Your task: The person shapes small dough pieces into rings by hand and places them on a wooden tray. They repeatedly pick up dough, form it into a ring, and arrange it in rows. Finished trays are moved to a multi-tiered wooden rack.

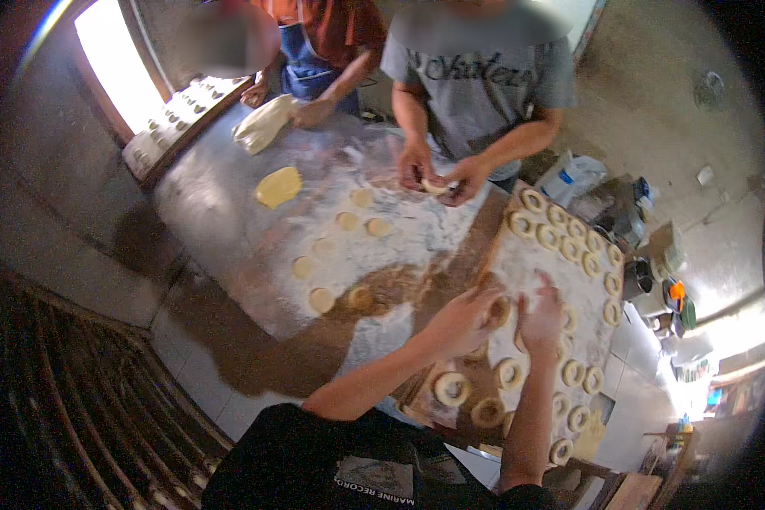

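Observation:
My left hand [476, 314] is over the left side of a floured tray [510, 263], its fingers closed at a pale dough ring [501, 312]. Just to its right, my right hand [539, 321] hovers over the tray with fingers apart and somewhat blurred; nothing shows in it. Several dough rings [452, 388] lie around both hands, some hidden under my forearms. More rings [572, 249] stand in rows along the tray's far and right edges.
On the floured metal table [221, 187] lie several flat dough rounds [378, 227] and a yellow dough piece [279, 187]. Across it, one person shapes a dough ring [434, 185]; another handles a large dough lump [263, 124]. A tray of small pieces [178, 115] sits by the window.

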`<state>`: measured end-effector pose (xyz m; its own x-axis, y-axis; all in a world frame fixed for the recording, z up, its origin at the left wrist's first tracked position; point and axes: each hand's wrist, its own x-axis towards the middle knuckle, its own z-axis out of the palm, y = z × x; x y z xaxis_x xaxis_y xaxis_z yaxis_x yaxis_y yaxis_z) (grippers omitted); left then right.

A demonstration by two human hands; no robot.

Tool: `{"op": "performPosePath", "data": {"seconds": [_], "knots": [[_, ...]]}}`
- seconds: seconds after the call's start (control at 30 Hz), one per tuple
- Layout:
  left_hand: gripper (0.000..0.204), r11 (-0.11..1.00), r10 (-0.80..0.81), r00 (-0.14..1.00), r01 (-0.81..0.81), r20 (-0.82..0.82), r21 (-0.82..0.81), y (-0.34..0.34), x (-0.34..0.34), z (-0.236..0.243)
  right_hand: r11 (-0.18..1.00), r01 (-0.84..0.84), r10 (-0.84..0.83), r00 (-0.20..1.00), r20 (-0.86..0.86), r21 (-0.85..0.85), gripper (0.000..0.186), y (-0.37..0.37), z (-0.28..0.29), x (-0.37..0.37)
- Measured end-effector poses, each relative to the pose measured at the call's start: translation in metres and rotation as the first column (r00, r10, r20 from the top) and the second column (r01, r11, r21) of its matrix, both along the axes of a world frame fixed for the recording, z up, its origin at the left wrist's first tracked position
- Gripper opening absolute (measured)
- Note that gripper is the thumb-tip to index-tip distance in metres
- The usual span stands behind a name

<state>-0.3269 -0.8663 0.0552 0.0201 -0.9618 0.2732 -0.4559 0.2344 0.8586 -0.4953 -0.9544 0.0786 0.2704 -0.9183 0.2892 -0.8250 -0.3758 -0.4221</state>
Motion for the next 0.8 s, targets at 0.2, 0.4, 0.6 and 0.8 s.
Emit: {"op": "performPosePath", "data": {"seconds": [0.2,0.4,0.6,0.8], "knots": [[0.033,0.712,0.499,0.835,-0.548,0.234,0.44,0.134,0.148,-0.036,0.772,-0.364,0.515,0.839,-0.177,0.522,0.039,0.078,-0.088,0.226],[0.022,0.758,0.582,0.801,-0.596,0.139,0.263,0.146,0.204,-0.033,0.587,-0.629,0.574,0.767,0.286,0.509,0.031,0.094,-0.06,0.269],[0.021,0.906,0.412,0.879,-0.367,-0.239,0.21,0.153,0.233,0.002,0.584,-0.658,0.402,0.744,0.534,0.476,0.035,0.106,-0.011,0.267],[0.04,0.8,0.591,0.768,-0.516,0.248,-0.308,0.125,0.223,0.002,0.795,-0.604,0.493,0.694,0.525,0.052,0.048,0.106,-0.044,0.294]]}}
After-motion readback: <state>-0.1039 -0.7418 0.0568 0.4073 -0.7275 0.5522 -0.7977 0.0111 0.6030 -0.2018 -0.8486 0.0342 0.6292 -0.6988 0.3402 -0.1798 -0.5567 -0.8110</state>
